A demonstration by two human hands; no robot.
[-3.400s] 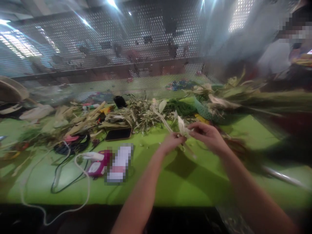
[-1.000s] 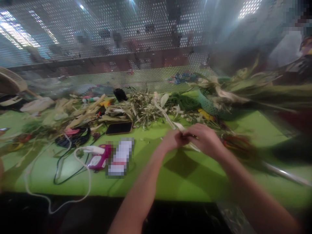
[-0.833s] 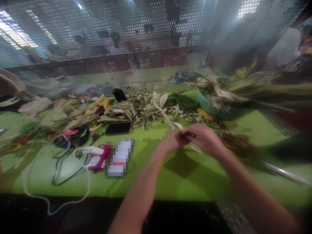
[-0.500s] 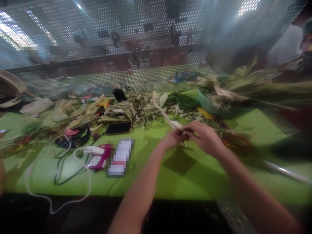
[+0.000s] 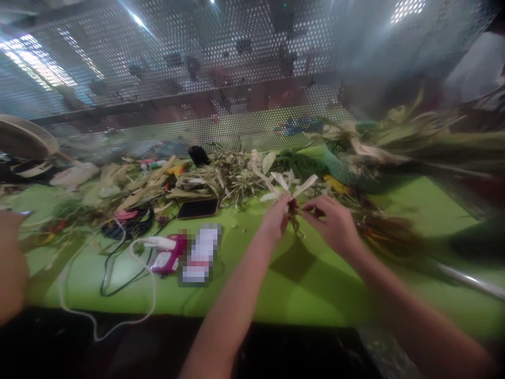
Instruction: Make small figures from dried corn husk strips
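Observation:
My left hand (image 5: 275,220) and my right hand (image 5: 332,226) meet above the green table (image 5: 307,284), both pinched on a small bundle of pale dried leaves (image 5: 290,188). The leaf tips fan out upward like petals above my fingers. The bundle's short stem hangs down between the two hands. Both hands are closed around its base.
A heap of dried leaves and stalks (image 5: 205,181) runs along the back of the table. A dark phone (image 5: 198,208), a pink glue gun (image 5: 168,257) with white cord, black cables (image 5: 126,226) and a teal basket (image 5: 347,171) lie around. Another person's arm (image 5: 11,263) shows at far left.
My hands have lifted the leaf bundle a little and its tips now spread upward. The view has shifted slightly right, and a person's arm has come in at the left edge.

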